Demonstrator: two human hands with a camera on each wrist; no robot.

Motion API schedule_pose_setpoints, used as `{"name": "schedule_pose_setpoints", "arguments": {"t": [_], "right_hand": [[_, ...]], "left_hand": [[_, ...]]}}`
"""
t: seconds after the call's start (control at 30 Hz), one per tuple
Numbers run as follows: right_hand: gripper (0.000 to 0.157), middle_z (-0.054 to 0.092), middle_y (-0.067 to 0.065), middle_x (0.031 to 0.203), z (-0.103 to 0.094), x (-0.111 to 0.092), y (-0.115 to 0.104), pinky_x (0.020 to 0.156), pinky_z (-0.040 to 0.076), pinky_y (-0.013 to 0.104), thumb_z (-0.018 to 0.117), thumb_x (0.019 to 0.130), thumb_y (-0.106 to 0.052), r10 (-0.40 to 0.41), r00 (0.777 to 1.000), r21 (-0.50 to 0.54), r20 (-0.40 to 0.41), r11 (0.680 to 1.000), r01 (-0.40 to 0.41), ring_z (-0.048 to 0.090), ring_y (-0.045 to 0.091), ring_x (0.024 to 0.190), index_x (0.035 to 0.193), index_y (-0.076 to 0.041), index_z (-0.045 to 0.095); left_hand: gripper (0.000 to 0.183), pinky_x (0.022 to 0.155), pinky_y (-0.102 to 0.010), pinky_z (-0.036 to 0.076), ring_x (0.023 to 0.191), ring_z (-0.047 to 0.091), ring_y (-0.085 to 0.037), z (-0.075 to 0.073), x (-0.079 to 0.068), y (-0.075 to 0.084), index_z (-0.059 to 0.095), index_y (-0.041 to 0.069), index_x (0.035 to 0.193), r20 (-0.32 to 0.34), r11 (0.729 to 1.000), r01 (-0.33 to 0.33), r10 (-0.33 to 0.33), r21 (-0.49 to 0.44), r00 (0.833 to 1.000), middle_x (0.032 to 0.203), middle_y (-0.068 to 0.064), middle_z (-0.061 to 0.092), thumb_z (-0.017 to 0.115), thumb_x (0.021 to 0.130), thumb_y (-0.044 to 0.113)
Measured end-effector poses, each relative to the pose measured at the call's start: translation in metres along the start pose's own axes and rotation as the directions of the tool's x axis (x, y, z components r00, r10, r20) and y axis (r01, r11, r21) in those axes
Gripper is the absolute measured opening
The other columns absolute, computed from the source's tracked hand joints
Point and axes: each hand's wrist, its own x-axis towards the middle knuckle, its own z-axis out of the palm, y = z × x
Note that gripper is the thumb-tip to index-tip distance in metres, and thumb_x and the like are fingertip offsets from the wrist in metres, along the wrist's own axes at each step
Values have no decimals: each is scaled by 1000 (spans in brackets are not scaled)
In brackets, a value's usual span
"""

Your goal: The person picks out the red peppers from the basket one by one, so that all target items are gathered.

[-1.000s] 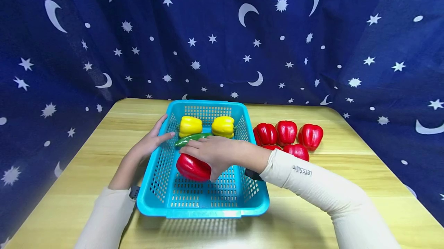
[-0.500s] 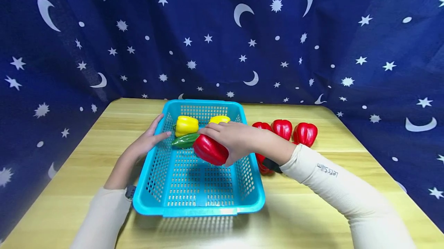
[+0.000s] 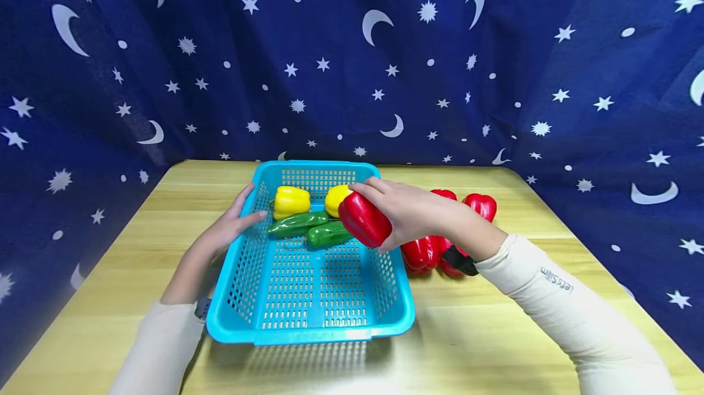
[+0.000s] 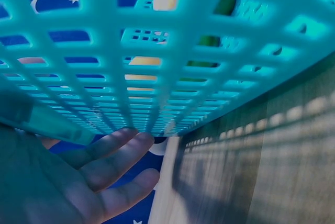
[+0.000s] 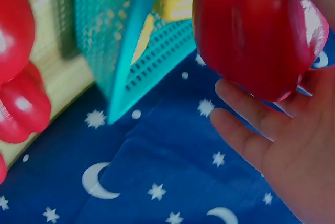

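My right hand [image 3: 412, 208] grips a red bell pepper [image 3: 364, 221] above the right side of a blue plastic basket [image 3: 313, 337]. In the right wrist view the same pepper [image 5: 251, 30] sits against the fingers, with two fingertips [image 5: 235, 96] showing below it. At the basket's left rim rests my left hand [image 3: 228, 228], its thumb over the edge and its fingers outside, fairly straight. Inside the basket lie a yellow bell pepper [image 3: 291, 202], another yellow pepper [image 3: 335, 199] partly hidden by the held one, and two green peppers [image 3: 299, 224] in front of them.
Several red bell peppers [image 3: 421, 254] lie on the wooden table [image 3: 467, 346] right of the basket, partly covered by my right forearm. A dark blue curtain [image 3: 330, 107] with moons and stars hangs behind the table and along its sides.
My right hand has lifted the red pepper up and to the right, from low in the basket to near its right rim. The second green pepper has come into sight. The left hand stays at the rim.
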Motion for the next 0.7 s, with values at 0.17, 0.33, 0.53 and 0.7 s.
{"name": "schedule_pose_setpoints", "arguments": {"t": [0.17, 0.33, 0.53, 0.7], "right_hand": [[110, 41, 6, 130, 2, -17, 16, 77, 55, 39, 86, 55, -33, 75, 996, 37, -55, 997, -73, 46, 25, 113, 143, -15, 23], [110, 41, 7, 128, 4, -34, 33, 75, 56, 39, 87, 54, -28, 142, 987, 81, -79, 987, -135, 46, 25, 112, 143, -14, 23], [106, 42, 10, 124, 7, -54, 52, 75, 55, 39, 86, 56, -27, 166, 979, 94, -120, 983, -156, 48, 26, 108, 141, -9, 25], [103, 42, 10, 122, 14, -75, 66, 76, 54, 41, 84, 59, -28, 210, 967, 122, -146, 973, -193, 47, 27, 107, 141, -7, 24]], "left_hand": [[79, 89, -56, 44, 130, 21, -52, 0, -2, 1, -14, 30, 145, 0, 1000, 12, -12, -9, 1000, 152, -20, -6, 46, 93, 36], [79, 91, -57, 41, 131, 17, -52, -2, -2, 3, -15, 32, 144, -2, 1000, 22, -22, 9, 1000, 152, -19, -8, 46, 93, 38], [80, 96, -61, 35, 133, 13, -52, -3, -1, 3, -16, 30, 144, -3, 999, 17, -17, 27, 1000, 152, -17, -11, 45, 93, 38], [80, 91, -56, 43, 131, 19, -52, 0, -1, 0, -15, 29, 145, 7, 1000, 19, -19, 11, 1000, 152, -18, -10, 46, 93, 38]]}}
